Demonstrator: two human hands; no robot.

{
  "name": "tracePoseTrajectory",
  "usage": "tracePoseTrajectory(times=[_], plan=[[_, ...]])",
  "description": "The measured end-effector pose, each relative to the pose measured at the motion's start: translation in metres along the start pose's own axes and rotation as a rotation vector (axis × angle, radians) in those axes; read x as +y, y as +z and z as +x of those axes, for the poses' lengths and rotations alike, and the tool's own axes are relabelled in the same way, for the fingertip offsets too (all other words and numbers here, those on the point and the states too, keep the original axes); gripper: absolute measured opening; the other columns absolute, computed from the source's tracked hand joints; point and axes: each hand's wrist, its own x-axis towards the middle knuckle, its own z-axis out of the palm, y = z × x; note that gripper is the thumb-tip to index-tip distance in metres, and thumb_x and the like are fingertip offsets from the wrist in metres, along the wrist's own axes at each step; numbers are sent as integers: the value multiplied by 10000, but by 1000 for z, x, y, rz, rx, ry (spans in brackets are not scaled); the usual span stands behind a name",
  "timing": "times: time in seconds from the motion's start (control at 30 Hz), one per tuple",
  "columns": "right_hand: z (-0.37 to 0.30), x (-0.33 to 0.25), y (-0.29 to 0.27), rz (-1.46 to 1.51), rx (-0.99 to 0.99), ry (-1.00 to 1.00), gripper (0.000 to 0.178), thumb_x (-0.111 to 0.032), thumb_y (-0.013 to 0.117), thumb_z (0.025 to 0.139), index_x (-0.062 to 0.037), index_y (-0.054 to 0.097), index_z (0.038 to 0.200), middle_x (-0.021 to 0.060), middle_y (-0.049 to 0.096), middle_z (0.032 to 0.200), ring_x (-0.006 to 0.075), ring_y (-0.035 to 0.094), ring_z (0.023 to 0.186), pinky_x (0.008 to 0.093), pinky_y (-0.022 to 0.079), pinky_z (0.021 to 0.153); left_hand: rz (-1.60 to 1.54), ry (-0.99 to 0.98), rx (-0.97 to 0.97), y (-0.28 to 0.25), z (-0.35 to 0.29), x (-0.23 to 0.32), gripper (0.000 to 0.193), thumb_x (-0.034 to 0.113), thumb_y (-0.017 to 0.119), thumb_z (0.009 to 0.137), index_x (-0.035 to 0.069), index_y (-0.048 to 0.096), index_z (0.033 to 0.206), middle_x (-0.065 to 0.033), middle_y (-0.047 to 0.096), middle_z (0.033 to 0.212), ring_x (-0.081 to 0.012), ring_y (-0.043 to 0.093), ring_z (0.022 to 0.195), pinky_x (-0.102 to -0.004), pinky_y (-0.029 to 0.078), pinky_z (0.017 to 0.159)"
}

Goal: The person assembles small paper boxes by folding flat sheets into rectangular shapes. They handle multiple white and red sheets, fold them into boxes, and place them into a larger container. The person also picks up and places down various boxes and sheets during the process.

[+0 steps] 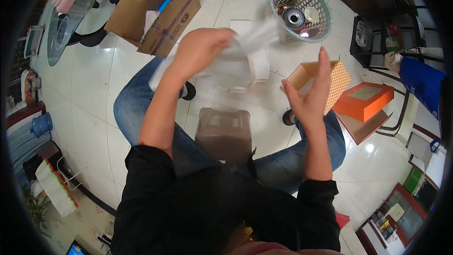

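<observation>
My left hand (pixel 200 52) is closed around a thin, whitish, see-through sheet or bag (pixel 231 68). Motion smears it, so I cannot tell which it is. Pale flat pieces (pixel 260 63) lie on the floor behind it, partly covered. My right hand (pixel 311 92) has its thumb and fingers spread, in front of an open box with an orange and white checked pattern (pixel 339 85). Whether the palm touches that box is hidden. Beside it, near my right knee, rests an orange box (pixel 365 100) with a pale panel on top.
A brown stool (pixel 223 132) stands between my legs. At the far left is an open cardboard carton (pixel 174 21) with things inside. A pale green slotted basket (pixel 325 21) holding a round metal object (pixel 293 18) stands far right. A black rack (pixel 361 49) is beyond the orange box.
</observation>
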Motion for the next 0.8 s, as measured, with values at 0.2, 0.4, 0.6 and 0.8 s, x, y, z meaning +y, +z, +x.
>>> tracePoseTrajectory(times=[0.2, 0.4, 0.6, 0.8], plan=[[4, -31, -15, -96, -512, 53, 395, -180, 720, 710, -91, 609, 1078, 142, 623, 712, 322, 598, 655, 401, 464, 584, 265, 581, -288, 10, 13, 77, 116, 120, 605, 689, 129, 614, 804, -39, 532, 638, -218, 553, 682, -365, 451, 769], [-42, 12, 1, 415, -280, 573, 305, -138, 674, 796, -58, 633, 1088, 144, 665, 802, 210, 645, 705, 300, 488, 660, 292, 418, 504, -21, 4, 58, 396, 114, 701, 683, 96, 615, 1069, -58, 599, 932, -271, 560, 911, -389, 421, 866], [-52, 26, 16, 758, -223, 692, 278, -71, 639, 838, 3, 615, 1106, 59, 670, 933, 106, 596, 818, 252, 469, 752, 339, -614, 615, 25, -88, -32, 906, 292, 756, 704, 58, 223, 1398, -243, 291, 1366, -375, 308, 1249, -457, 263, 1032], [-44, 32, 60, 1031, -214, 768, 237, -38, 615, 852, 31, 595, 1078, 58, 660, 943, 105, 594, 805, 254, 478, 739, -1166, -1504, 716, 78, -116, -100, 833, 284, 755, 744, 50, 233, 1350, -205, 372, 1316, -333, 439, 1156, -504, 406, 920]])
